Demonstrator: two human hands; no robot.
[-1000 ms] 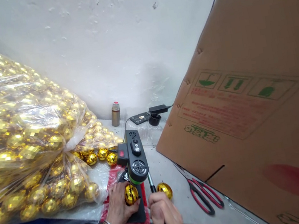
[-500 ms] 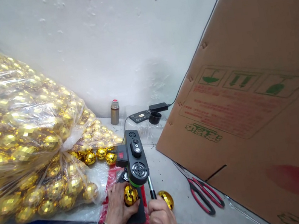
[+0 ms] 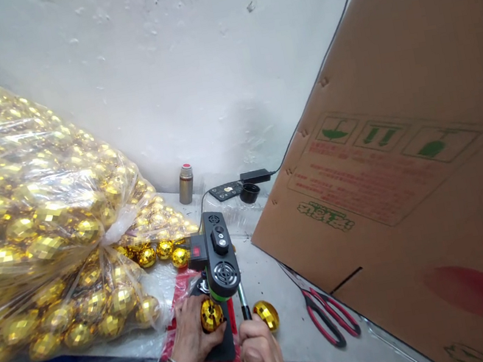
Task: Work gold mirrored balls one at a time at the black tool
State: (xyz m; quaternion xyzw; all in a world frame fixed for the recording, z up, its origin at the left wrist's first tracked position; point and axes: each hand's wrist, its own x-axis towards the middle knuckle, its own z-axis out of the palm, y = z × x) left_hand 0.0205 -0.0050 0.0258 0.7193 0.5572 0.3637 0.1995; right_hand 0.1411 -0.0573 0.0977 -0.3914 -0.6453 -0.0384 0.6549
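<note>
My left hand (image 3: 191, 331), with a silver bracelet at its wrist, has thumb and fingers closed round a gold faceted ball (image 3: 211, 316). The ball sits over the black base (image 3: 223, 351) of a small bench machine, just below and in front of its black head (image 3: 221, 258). Wrapped round a lever (image 3: 245, 307) with a black grip, at the machine's right side, is my right hand (image 3: 260, 360). A second gold ball (image 3: 266, 316) lies on the table just beyond that hand. The spot where the ball meets the base is partly hidden.
Bulging clear plastic bags of gold balls (image 3: 43, 214) fill the left. A large cardboard box (image 3: 390, 181) leans in at right, near red-and-black scissors (image 3: 331, 314). Further back are a spray can-like bottle (image 3: 185, 184), a black cup (image 3: 249, 192) and a power adapter (image 3: 255, 176).
The view has shifted slightly. Both hands keep their grips, and the ball and the lever look almost unmoved.
</note>
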